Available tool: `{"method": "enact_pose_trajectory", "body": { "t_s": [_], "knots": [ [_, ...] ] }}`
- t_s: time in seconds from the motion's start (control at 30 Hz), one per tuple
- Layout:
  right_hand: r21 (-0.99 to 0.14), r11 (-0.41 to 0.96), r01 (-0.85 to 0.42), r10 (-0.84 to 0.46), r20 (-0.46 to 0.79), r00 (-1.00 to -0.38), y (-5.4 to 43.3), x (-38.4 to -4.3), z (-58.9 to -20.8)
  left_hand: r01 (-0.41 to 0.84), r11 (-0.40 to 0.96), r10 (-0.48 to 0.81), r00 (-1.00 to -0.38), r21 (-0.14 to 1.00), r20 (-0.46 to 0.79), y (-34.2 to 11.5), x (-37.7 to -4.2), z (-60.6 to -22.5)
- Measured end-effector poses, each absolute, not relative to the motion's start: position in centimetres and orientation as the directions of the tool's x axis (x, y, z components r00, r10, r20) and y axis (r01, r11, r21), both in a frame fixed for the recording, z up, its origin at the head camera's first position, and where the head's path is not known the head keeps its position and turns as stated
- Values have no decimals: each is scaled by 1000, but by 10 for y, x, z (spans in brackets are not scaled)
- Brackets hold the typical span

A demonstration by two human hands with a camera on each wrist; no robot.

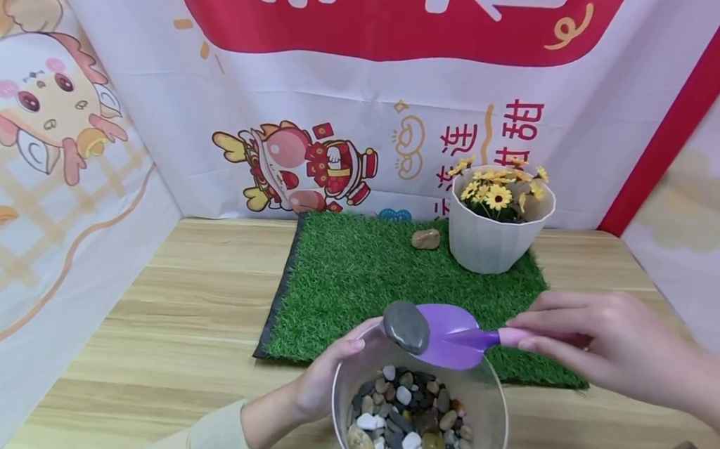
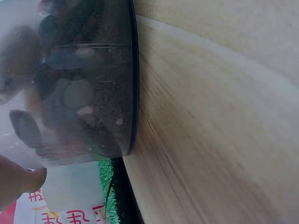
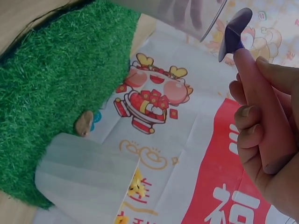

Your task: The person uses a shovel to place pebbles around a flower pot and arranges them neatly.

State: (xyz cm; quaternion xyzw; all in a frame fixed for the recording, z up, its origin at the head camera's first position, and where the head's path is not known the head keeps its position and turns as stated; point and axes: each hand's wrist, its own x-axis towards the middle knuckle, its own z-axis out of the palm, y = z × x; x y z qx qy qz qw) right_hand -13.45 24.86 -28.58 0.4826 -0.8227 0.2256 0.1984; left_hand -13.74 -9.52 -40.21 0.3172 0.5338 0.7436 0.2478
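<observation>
My right hand (image 1: 617, 340) grips the pink handle of a purple garden trowel (image 1: 453, 336), held level over the mouth of a clear plastic bucket (image 1: 500, 412). A large dark grey stone (image 1: 407, 327) lies at the end of the trowel's blade, above the bucket's far left rim. Pebbles (image 1: 412, 443) in grey, white and brown fill the bottom of the bucket; dark soil (image 2: 110, 102) shows through its wall. My left hand (image 1: 325, 377) holds the bucket's left side near the rim. Its fingers (image 3: 196, 14) show blurred through the wall in the right wrist view.
Behind the bucket lies a green artificial turf mat (image 1: 343, 279) on the wooden table (image 1: 202, 290). A white pot of yellow flowers (image 1: 492, 238) stands at its back right, with a brown stone (image 1: 425, 239) beside it. Printed cloth (image 1: 346, 75) hangs behind the table.
</observation>
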Motion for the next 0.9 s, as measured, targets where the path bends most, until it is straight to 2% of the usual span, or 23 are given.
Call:
{"method": "enact_pose_trajectory", "body": {
  "t_s": [0.17, 0.37, 0.67, 0.9],
  "knots": [
    [-171, 516, -840, -673, 525, -520, 252, -142, -283, -5, -320, 694, -682, 947, 231, -93, -137, -400],
    [-129, 562, -817, -648, 545, -532, 258, -159, -286, -9, -325, 684, -692, 946, 229, -91, -136, -399],
    [-116, 631, -767, -619, 522, -587, 270, -179, -299, 18, -305, 680, -696, 952, 231, -91, -136, -399],
    [-161, 684, -712, -581, 470, -664, 275, -194, -314, 22, -304, 678, -697, 953, 232, -90, -137, -400]
  ]
}}
